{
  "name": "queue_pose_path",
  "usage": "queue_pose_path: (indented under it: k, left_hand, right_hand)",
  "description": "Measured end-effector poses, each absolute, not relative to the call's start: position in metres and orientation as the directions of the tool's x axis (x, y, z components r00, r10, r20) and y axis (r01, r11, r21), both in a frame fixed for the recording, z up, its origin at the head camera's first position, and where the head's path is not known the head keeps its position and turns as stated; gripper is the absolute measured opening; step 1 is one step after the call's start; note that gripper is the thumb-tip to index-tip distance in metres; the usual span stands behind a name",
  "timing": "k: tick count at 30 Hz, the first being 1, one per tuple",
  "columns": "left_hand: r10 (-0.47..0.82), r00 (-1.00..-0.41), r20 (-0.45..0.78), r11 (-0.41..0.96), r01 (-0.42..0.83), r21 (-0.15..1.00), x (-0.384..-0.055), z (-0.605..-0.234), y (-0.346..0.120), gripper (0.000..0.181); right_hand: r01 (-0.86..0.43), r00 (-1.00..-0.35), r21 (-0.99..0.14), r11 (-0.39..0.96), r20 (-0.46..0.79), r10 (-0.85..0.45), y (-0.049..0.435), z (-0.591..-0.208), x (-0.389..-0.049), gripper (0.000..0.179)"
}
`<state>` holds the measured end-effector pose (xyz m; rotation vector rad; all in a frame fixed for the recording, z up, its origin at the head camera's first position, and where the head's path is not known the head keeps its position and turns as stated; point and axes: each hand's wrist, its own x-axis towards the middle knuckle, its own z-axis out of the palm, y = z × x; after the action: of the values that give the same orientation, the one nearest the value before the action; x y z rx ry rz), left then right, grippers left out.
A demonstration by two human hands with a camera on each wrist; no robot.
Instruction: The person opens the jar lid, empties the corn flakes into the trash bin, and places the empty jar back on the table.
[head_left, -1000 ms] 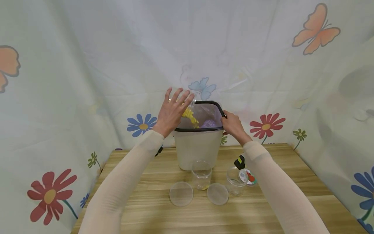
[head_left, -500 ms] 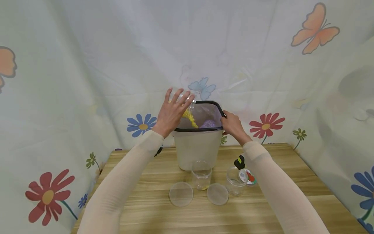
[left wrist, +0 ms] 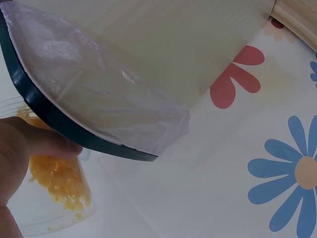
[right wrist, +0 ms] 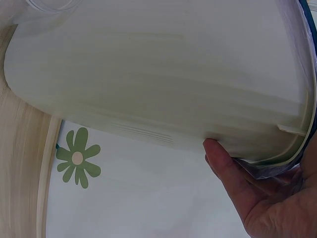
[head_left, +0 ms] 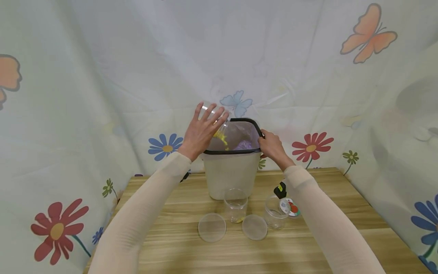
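Observation:
My left hand [head_left: 202,131] grips a clear plastic jar [left wrist: 64,220], tipped over the left side of a waste bin [head_left: 230,173]. Small yellow pieces [head_left: 220,136] spill from its mouth into the bin; more yellow-orange pieces [left wrist: 57,181] show inside the jar in the left wrist view. The bin is pale with a black rim [head_left: 236,152], and a thin purplish liner bag [head_left: 244,145] hangs inside. On its right side, my right hand [head_left: 272,146] holds the rim, with fingers below the edge in the right wrist view. The bin's bottom inside is hidden.
Two clear jars stand before the bin: one [head_left: 236,205] with a little yellow at its base, the other [head_left: 273,221] farther right. Two clear round lids [head_left: 212,228] lie on the wooden table [head_left: 178,247]. A lid with a red print [head_left: 293,208] lies by my right forearm.
The jar in my left hand has tipped slightly further, and fewer yellow pieces show in it and in the stream. My right hand keeps its hold on the rim.

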<state>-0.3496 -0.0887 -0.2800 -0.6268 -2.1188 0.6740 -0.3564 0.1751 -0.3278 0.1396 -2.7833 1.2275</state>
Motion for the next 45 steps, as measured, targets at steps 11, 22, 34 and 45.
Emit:
queue_pose_path:
  k: [11,22,34,45]
  left_hand:
    - [0.655,-0.538,0.531,0.705,0.180,-0.686,-0.3490,-0.2786,-0.0876,0.099]
    - [0.675,-0.549,0.493,0.675,0.190,-0.712,-0.3481,-0.2759,-0.0867,0.104]
    - [0.703,-0.562,0.436,0.621,0.186,-0.762,-0.3478,-0.2741,-0.0877,0.107]
    - [0.734,-0.537,0.416,0.584,0.188,-0.790,-0.3496,-0.2740,-0.0878,0.109]
  right_hand:
    - [-0.113,-0.993,-0.733,0.671,0.114,-0.043,0.1757,-0.3265,-0.3559,0.057]
    - [-0.115,-0.992,-0.734,0.669,0.115,-0.044,0.1757,-0.3258,-0.3568,0.057]
    - [-0.111,-0.993,-0.733,0.671,0.112,-0.042,0.1756,-0.3254,-0.3569,0.058]
    - [-0.117,-0.992,-0.734,0.669,0.119,-0.043,0.1746,-0.3253,-0.3567,0.058]
